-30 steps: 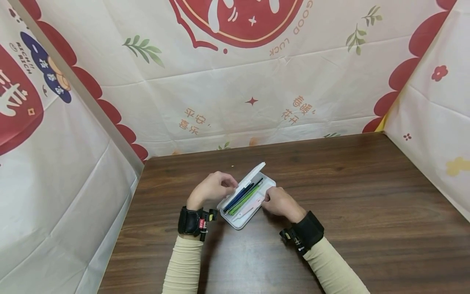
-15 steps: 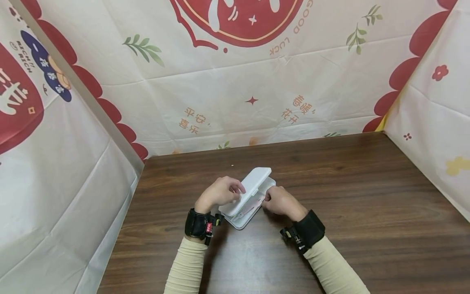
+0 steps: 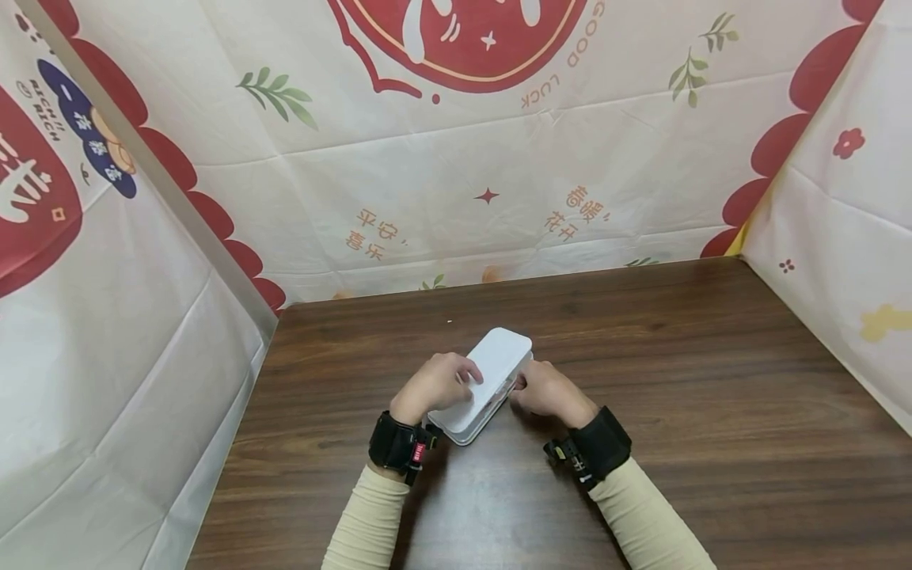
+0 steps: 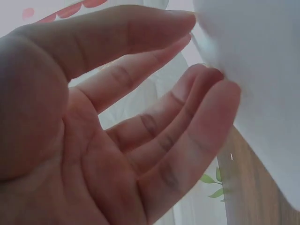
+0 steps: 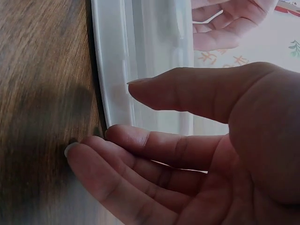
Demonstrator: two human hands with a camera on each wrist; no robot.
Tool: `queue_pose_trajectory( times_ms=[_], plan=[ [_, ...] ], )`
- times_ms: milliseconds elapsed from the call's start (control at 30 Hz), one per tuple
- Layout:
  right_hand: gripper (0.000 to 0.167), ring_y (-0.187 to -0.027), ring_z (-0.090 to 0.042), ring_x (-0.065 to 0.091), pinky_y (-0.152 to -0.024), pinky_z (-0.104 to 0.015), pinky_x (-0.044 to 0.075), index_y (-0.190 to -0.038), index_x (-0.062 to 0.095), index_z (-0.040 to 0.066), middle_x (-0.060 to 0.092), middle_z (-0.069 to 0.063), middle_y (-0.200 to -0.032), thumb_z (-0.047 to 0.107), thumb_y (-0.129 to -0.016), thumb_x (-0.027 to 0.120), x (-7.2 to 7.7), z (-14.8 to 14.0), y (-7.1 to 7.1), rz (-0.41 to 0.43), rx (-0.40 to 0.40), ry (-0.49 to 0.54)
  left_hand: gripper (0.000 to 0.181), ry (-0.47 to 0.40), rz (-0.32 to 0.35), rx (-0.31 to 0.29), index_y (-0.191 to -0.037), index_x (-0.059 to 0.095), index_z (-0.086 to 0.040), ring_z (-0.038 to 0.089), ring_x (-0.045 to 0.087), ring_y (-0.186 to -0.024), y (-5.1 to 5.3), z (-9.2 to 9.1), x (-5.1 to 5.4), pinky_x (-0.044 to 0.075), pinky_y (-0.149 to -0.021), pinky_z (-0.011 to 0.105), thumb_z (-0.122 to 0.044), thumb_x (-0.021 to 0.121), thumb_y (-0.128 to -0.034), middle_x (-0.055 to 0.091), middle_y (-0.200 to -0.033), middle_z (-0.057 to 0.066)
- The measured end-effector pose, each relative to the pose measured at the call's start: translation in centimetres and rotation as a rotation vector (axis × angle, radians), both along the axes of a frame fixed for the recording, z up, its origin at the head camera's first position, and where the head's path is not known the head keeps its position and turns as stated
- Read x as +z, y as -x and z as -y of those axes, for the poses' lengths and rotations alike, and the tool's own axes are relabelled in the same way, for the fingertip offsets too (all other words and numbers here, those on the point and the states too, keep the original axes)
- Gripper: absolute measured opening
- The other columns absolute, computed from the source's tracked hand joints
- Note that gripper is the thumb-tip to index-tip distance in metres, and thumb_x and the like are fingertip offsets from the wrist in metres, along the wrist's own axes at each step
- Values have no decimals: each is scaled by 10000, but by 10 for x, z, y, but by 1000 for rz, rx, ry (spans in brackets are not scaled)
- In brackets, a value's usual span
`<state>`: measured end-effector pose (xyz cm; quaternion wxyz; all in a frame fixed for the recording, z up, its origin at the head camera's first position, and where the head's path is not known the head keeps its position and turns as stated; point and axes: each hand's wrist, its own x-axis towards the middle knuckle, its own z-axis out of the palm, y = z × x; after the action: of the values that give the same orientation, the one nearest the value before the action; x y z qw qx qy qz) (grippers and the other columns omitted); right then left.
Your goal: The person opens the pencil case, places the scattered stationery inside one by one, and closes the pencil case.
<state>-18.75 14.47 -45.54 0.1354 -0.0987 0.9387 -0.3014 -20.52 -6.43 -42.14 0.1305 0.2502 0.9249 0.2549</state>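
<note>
A white pencil case lies at a slant on the table, its lid lowered almost onto the base with a narrow gap along the right side. My left hand is on the lid's left part; in the left wrist view the fingertips touch the lid's smooth white surface, fingers loosely bent and spread. At the case's right edge my right hand holds the base. The right wrist view shows the thumb against the side wall and the index finger at its lower edge. The contents are hidden.
The brown wooden table extends around the case on all sides. A patterned white cloth hangs behind its far edge, with more cloth at the left and right. A tiny white speck lies beyond the case.
The lid has swung down to the right from standing half raised, covering the blue and green pens inside. My left hand has moved right and nearer with it. My right hand stays at the edge.
</note>
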Motion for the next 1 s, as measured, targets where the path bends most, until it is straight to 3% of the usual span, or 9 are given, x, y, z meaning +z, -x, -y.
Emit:
queue_pose_trajectory(
  times_ms=[267,500,800,1000],
  plan=[
    [273,-493,-128,444,-468,-255,328,-621,540,106,433,38,-555,93,-865,661,0,0,0,38,-24,5,283,84,-19,16,-976,758,-152,213,619,-883,-4,-9,-8,464,-718,295,-16,754,-728,694,-974,90],
    [347,-463,-113,413,-454,-246,301,-553,484,137,399,53,-513,93,-851,656,1,0,-1,29,-29,23,266,120,-27,57,-976,759,-175,208,624,-894,-7,-13,-13,466,-696,293,-38,763,-749,693,-994,70],
    [344,-463,-111,411,-452,-243,298,-551,495,139,400,57,-509,115,-852,660,0,0,1,26,-34,12,253,163,-68,89,-983,761,-184,210,631,-900,-12,-16,-10,472,-707,321,-68,754,-758,689,-987,51],
    [353,-464,-111,415,-451,-242,299,-553,497,139,400,58,-511,137,-859,672,0,1,1,20,-33,2,264,184,-133,98,-979,767,-190,198,642,-891,-16,-19,-9,491,-711,327,-62,735,-751,696,-971,32]
  ],
)
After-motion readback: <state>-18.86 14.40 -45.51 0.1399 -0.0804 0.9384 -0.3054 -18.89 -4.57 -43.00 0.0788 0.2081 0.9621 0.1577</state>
